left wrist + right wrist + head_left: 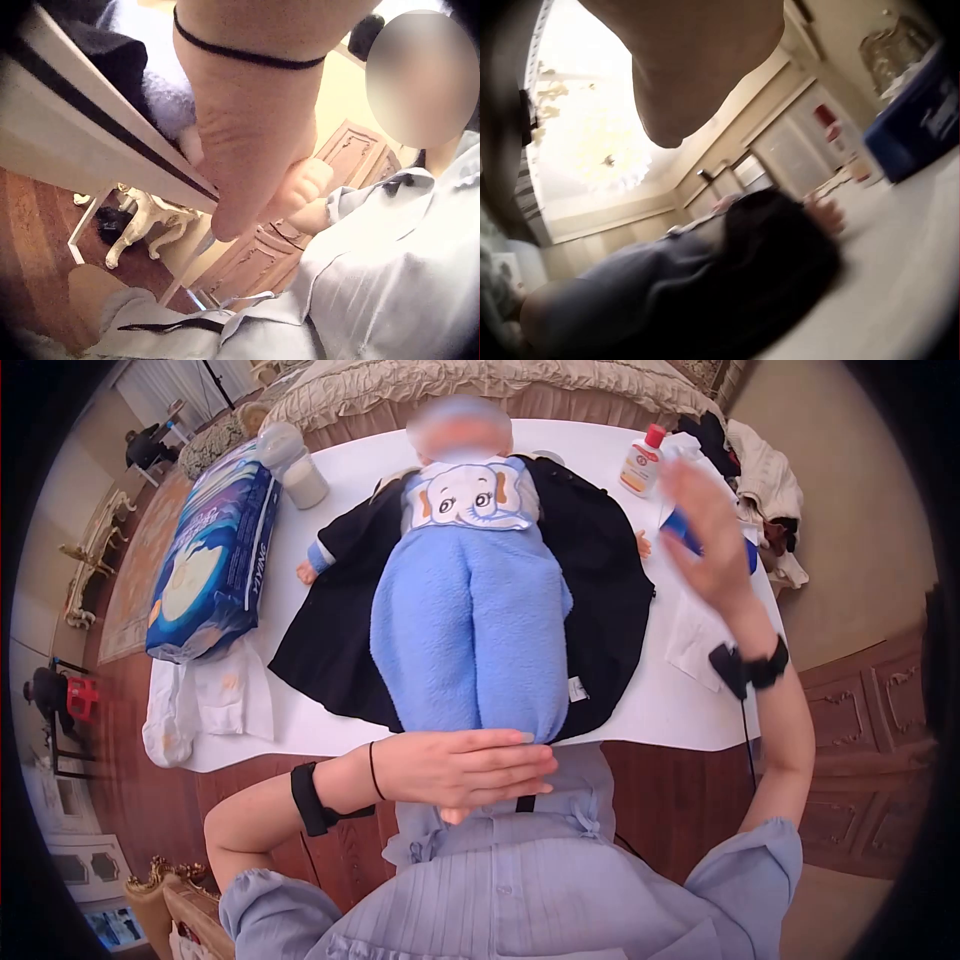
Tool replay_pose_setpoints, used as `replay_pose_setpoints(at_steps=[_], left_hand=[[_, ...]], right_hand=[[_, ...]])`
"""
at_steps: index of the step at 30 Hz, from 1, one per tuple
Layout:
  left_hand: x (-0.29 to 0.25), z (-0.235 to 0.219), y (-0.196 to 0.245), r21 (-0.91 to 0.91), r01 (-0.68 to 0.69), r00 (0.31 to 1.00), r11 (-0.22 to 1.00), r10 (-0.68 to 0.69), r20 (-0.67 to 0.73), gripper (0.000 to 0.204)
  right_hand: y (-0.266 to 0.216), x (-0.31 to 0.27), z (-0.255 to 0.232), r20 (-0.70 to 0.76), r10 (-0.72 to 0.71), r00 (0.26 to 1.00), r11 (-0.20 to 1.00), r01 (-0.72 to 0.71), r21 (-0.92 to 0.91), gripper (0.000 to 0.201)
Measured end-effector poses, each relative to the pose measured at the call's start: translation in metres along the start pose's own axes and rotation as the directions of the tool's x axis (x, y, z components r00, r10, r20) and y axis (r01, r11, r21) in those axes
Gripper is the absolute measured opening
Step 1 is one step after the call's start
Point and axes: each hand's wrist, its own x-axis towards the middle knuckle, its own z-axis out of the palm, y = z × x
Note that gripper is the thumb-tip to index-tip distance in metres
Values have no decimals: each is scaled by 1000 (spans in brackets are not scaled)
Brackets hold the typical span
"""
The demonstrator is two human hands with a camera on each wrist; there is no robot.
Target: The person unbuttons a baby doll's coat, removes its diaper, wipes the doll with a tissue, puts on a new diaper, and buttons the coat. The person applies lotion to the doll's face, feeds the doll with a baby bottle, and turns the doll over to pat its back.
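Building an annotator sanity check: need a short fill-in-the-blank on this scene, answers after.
1. The animal face above the blue trousers is that of an ____.
2. The cap of the bottle nearest the raised right hand is ____.
3. The hand by the bottom end of the blue trousers is the person's ____ hand.
4. The garment spread under the blue trousers is ____.

Missing words: elephant; red; left; black.
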Motion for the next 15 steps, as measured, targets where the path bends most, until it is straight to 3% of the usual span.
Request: replay_pose_setpoints(at_steps=[2, 3, 5, 7, 9, 12, 15], left_hand=[[-4, 0, 2, -28, 5, 1000, 1000, -6, -29, 55], [-7, -1, 4, 34, 36, 998, 999, -34, -45, 55], [-13, 0, 10, 99, 69, 996, 993, -63, -64, 55], [-21, 8, 18, 66, 207, 972, 976, -197, -130, 50], [-30, 14, 23, 73, 220, 968, 973, -209, -135, 47], [-37, 18, 25, 59, 249, 958, 967, -236, -166, 45], [-43, 17, 29, 46, 312, 942, 949, -302, -149, 46]], right_hand=[[-52, 8, 2, 139, -221, 965, 944, 176, 279, 63], [-74, 2, 8, 181, -278, 944, 910, 197, 366, 61], [-110, -3, 12, 291, -411, 864, 851, 249, 463, 59], [-132, -7, 15, 332, -535, 777, 789, 320, 525, 54], [-145, -14, 21, 345, -571, 744, 777, 355, 520, 50], [-153, -19, 29, 249, -508, 825, 833, 396, 385, 45], [-153, -10, 28, 320, -566, 760, 812, 447, 375, 33]])
